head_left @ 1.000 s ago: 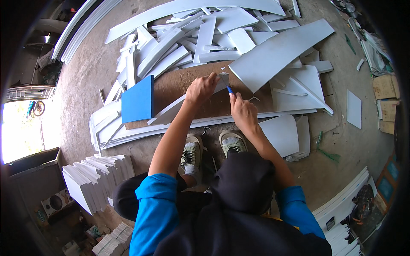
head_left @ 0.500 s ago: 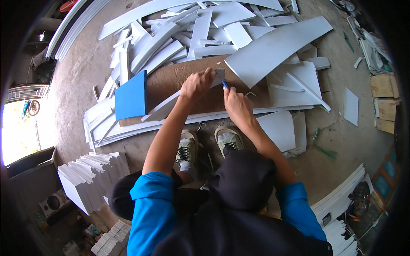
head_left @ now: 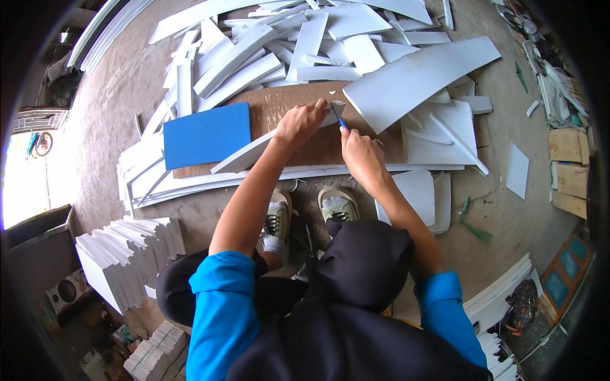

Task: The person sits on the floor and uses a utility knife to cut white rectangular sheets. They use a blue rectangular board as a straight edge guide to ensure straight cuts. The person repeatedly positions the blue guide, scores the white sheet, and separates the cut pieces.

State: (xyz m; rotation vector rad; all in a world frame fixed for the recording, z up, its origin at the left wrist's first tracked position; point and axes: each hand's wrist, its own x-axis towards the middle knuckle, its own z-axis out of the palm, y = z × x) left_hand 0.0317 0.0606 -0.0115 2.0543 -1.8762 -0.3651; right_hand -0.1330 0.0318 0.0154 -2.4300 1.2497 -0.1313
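A long white foam-like strip [head_left: 246,154] lies slantwise on a worn brown board [head_left: 279,100], its far end by my fingers. My left hand [head_left: 304,123] is closed over that far part, fingers pinching its upper edge. In my right hand [head_left: 362,152] is a blue-handled knife [head_left: 341,120], its thin blade at the strip's far end. A small white scrap [head_left: 332,93] rests just beyond the blade. To the left of the strip, a blue rectangular panel [head_left: 208,135] lies over the board's left end.
White offcuts [head_left: 311,44] pile up beyond the board, with a broad white panel [head_left: 422,82] at right. Stacked white pieces [head_left: 124,260] stand on the floor at near left. My shoes [head_left: 338,203] are just below the board. Cardboard pieces [head_left: 567,145] are at the right edge.
The blue panel, seen narrow and tilted up before, now shows its broad face and appears to lie flat. My hands and the knife stay at the strip's far end. The whole view has shifted slightly.
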